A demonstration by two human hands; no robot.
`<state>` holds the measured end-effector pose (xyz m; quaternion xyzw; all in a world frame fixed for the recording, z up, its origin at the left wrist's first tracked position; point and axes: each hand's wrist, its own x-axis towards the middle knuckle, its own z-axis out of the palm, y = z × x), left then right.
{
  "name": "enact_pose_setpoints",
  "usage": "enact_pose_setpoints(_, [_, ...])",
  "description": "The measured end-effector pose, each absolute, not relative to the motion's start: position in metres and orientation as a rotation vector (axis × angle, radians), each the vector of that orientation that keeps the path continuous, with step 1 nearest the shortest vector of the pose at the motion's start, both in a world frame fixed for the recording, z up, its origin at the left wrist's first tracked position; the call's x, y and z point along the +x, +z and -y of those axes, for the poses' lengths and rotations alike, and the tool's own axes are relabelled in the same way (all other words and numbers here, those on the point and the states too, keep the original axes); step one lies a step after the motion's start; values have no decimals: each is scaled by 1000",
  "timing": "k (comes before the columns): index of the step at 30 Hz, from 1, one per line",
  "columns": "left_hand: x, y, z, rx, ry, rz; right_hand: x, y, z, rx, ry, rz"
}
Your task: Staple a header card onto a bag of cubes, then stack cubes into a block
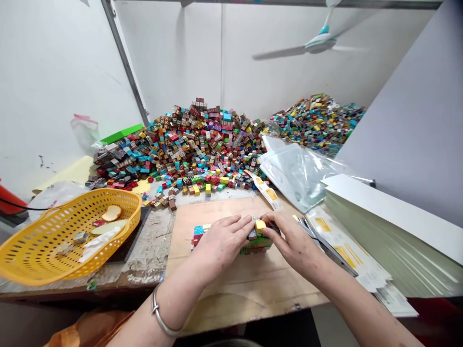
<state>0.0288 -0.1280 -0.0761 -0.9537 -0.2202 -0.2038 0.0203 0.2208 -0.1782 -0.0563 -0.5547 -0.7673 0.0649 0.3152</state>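
A row of small colourful printed cubes (198,231) stands on a wooden board (231,284). My left hand (226,238) lies across the top of the row with its fingers stretched out together, pointing right, and it covers the middle cubes. At the row's right end, my right hand (285,233) has thumb and index finger around a yellow cube (260,226) sitting on top. Below that cube, green and brown cube faces (255,246) show. The cubes behind my hands are hidden.
Behind the board rises a large heap of cubes (202,140), with another heap (321,118) at back right. A yellow basket (132,207) is at left. Clear plastic bags (292,173), printed papers (343,246), scissors (325,246) and a stack of white sheets (398,217) lie right.
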Motion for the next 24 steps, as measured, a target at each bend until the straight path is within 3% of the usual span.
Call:
enact_pose_setpoints(16, [28,-78,124,-2979,-713,647,221,-62,180,-1420,491,1859])
enact_pose_setpoints(24, [28,-78,124,-2980,-731,624,227,-58,180,-1495,345,1949])
